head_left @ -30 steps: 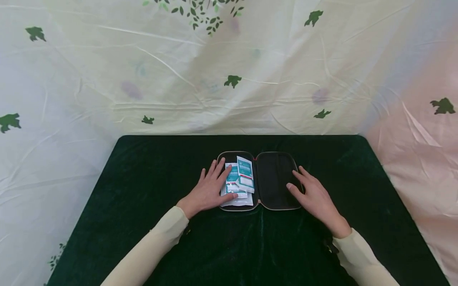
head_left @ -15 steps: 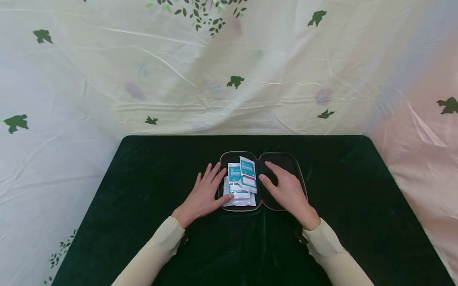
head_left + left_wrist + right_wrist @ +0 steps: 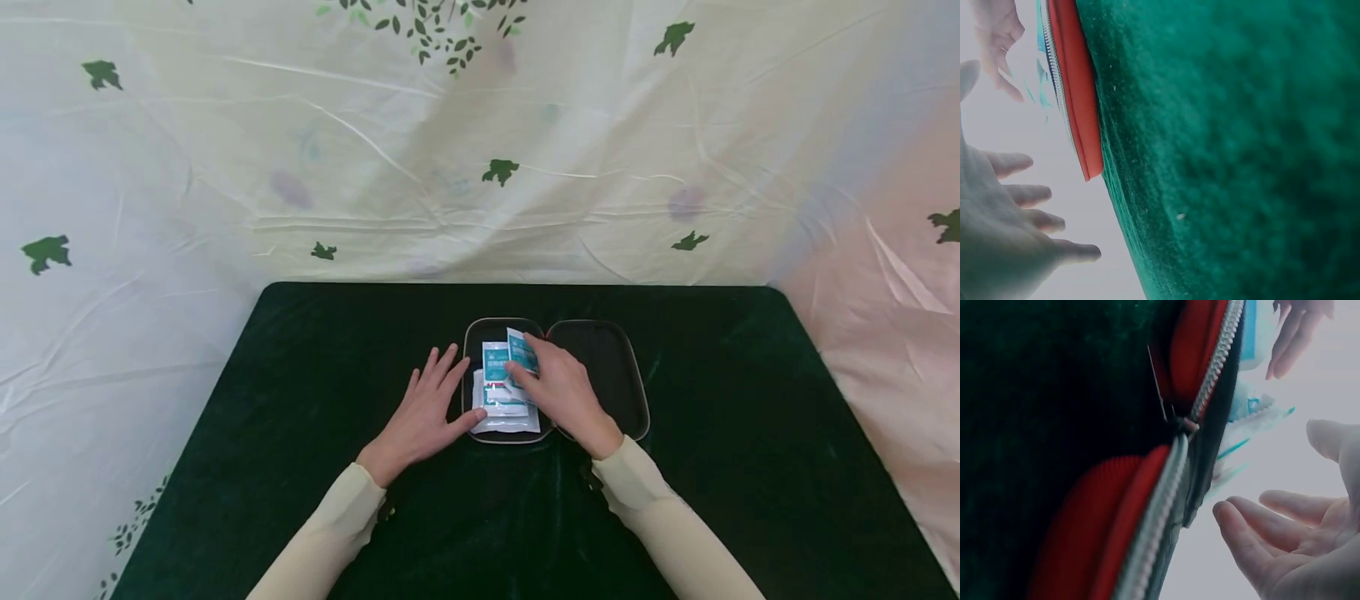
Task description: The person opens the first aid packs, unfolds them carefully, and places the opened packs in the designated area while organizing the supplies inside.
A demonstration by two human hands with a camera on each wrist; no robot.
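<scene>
An unfolded zip case with a black lining lies on the dark green cloth. Its outside shows red beside the zip in the left wrist view. White and teal sachets are piled in its left half; the top sachet lies slanted over another sachet, with a wider white packet beneath. My right hand reaches over the top sachet, thumb and fingers spread to either side. In the right wrist view its fingers stand apart from the sachets. My left hand is spread at the case's left edge.
The green cloth covers a table whose far edge runs behind the case. A pale curtain with leaf and bird prints hangs behind and along both sides.
My right hand has moved left, from the right edge of the case to over the top sachet. My left hand has drawn back from over the sachets to the case's left edge.
</scene>
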